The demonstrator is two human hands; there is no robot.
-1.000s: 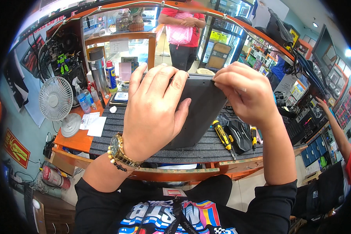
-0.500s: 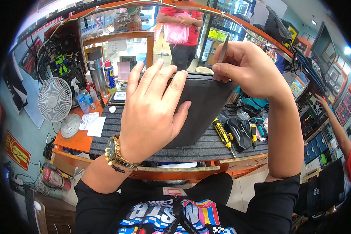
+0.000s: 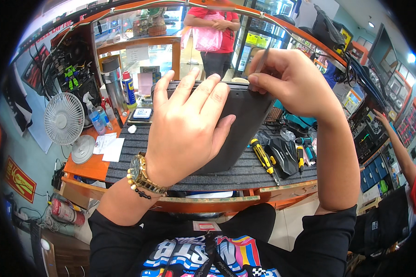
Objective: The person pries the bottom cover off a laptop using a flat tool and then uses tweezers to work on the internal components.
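The right hand (image 3: 291,83) pinches a thin flat tool (image 3: 264,60) in its grip at the top corner of a dark, flat device (image 3: 240,122) tilted on the table (image 3: 208,184), left hand (image 3: 182,127) spread against it, the edge work apparently unfinished, its casing not visibly parted

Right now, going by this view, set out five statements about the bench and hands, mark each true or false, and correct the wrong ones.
1. The left hand lies spread against a dark flat device. True.
2. The right hand is empty. False: it pinches a thin grey tool near the device's upper edge.
3. The white fan stands left of the spray bottle. True.
4. The gold watch is on the right wrist. False: it is on the left wrist.
5. A yellow-and-black screwdriver lies on the grey ribbed mat. True.
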